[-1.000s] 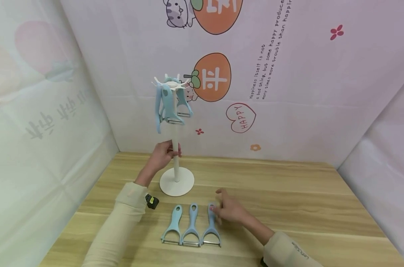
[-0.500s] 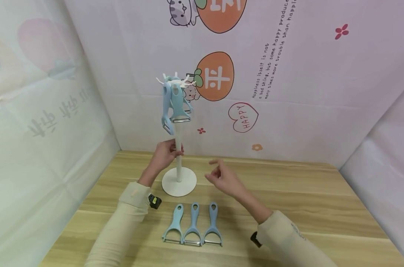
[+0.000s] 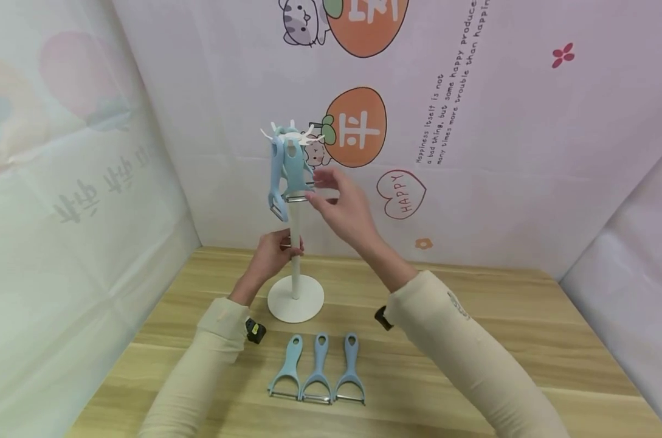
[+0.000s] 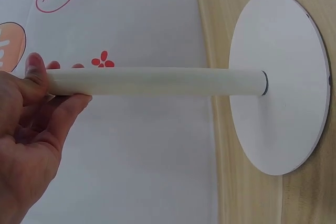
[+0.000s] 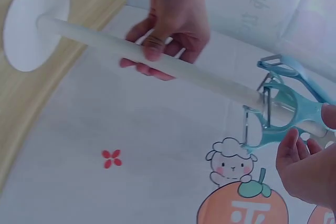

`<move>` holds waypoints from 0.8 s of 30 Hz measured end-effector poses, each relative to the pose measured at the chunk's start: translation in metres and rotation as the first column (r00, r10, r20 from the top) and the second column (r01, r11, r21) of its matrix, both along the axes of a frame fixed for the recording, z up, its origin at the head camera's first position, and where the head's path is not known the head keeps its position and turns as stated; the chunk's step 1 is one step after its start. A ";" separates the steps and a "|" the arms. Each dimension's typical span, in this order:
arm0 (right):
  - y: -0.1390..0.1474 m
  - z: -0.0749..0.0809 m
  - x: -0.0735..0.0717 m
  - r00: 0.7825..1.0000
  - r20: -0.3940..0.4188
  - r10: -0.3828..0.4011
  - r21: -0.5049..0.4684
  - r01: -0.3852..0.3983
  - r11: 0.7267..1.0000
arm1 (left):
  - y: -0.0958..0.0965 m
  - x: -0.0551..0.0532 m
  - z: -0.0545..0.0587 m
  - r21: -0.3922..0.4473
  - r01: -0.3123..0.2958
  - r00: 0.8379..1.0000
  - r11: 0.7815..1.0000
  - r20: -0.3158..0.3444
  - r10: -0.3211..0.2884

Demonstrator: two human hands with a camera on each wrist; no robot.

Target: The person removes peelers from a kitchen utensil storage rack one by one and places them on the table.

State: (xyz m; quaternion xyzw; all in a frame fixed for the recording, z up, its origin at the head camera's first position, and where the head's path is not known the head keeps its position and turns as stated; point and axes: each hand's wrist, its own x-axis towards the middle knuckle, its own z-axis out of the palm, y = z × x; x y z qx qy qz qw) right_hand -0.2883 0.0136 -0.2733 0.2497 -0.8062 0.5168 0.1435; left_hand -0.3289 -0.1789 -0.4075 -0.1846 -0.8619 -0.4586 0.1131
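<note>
In the head view, a white stand with a round base (image 3: 296, 304) rises to a ring of hooks (image 3: 313, 139). My left hand (image 3: 269, 254) grips its post (image 4: 157, 81), with the thumb and fingers curled around it. Several blue peelers hang from the hooks, including a front light-blue peeler (image 3: 295, 170) and a bluer peeler (image 3: 276, 173) to its left. My right hand (image 3: 346, 204) is at the front peeler's right side. Its thumb and fingers are spread apart, close to the peeler head (image 5: 302, 113) in the right wrist view.
Three peelers lie in a row on the wooden table before the stand: a teal peeler (image 3: 289, 364), a middle blue peeler (image 3: 320, 364) and a right blue peeler (image 3: 351, 364). Printed white cloth (image 3: 473, 207) hangs behind and at both sides of the table.
My right hand has risen from the right-hand peeler on the table to the hanging peelers. The hanging peelers have turned a little with the stand. My left hand keeps its grip on the post.
</note>
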 end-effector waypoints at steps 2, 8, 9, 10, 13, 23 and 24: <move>-0.007 0.007 -0.004 1.000 -0.008 0.001 0.001 -0.001 1.000 | 0.000 -0.001 -0.001 0.012 0.005 1.000 1.000 0.004 -0.005; -0.020 0.018 -0.013 1.000 0.015 -0.012 0.013 0.012 1.000 | 0.000 -0.002 -0.004 0.021 0.017 1.000 1.000 -0.011 -0.017; -0.022 0.019 -0.014 1.000 0.025 -0.017 0.013 0.017 1.000 | 0.000 -0.003 -0.004 0.022 0.020 1.000 1.000 -0.017 -0.020; -0.023 0.020 -0.014 0.999 0.030 -0.020 0.011 0.020 1.000 | 0.000 -0.003 -0.004 0.026 0.023 1.000 0.999 -0.019 -0.022; -0.025 0.021 -0.015 0.999 0.039 -0.023 0.008 0.022 1.000 | -0.001 -0.003 -0.004 0.033 0.027 0.999 0.999 -0.022 -0.026; -0.026 0.026 -0.007 1.000 0.016 -0.012 0.009 0.012 1.000 | -0.001 -0.003 -0.003 0.022 0.026 0.999 0.999 -0.025 -0.026; -0.027 0.027 -0.007 1.000 0.009 -0.011 0.008 0.011 1.000 | -0.001 -0.003 -0.003 0.020 0.025 0.999 0.999 -0.023 -0.025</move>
